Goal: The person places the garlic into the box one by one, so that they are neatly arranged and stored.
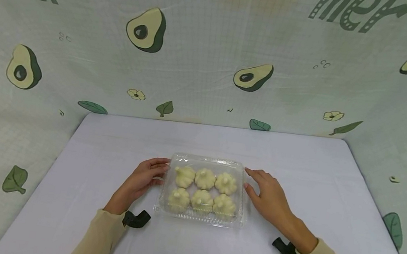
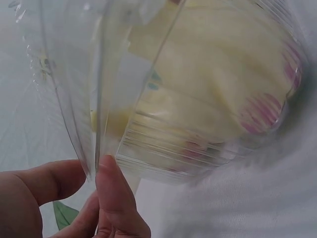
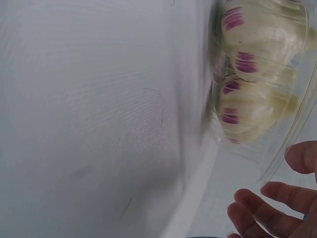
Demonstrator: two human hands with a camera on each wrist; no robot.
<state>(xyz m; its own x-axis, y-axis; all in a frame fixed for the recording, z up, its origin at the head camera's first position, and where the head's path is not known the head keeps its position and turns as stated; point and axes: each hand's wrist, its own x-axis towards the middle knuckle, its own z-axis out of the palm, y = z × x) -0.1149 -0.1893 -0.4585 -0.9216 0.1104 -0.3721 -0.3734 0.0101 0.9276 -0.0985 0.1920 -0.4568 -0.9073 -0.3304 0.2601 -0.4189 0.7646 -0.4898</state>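
A clear plastic clamshell container [image 1: 199, 221] lies flat on the white table, its lid over the base. Inside, in two rows, are several cream garlic bulbs [image 1: 205, 179], with purple streaks showing in both wrist views. At the container's left side is my left hand [image 1: 143, 177]. Its thumb [image 2: 54, 181] and a finger [image 2: 115, 191] pinch the plastic rim between them. My right hand [image 1: 270, 196] is at the opposite side with fingers spread. The right thumb [image 3: 302, 157] and a fingertip [image 3: 277, 191] touch or nearly touch the rim.
The white table [image 1: 185, 251] extends around the container. Behind and beside it hangs a pale cloth [image 1: 193, 90] printed with avocados and leaves. Black wrist mounts [image 1: 136, 219] stick out from both sleeves above the table.
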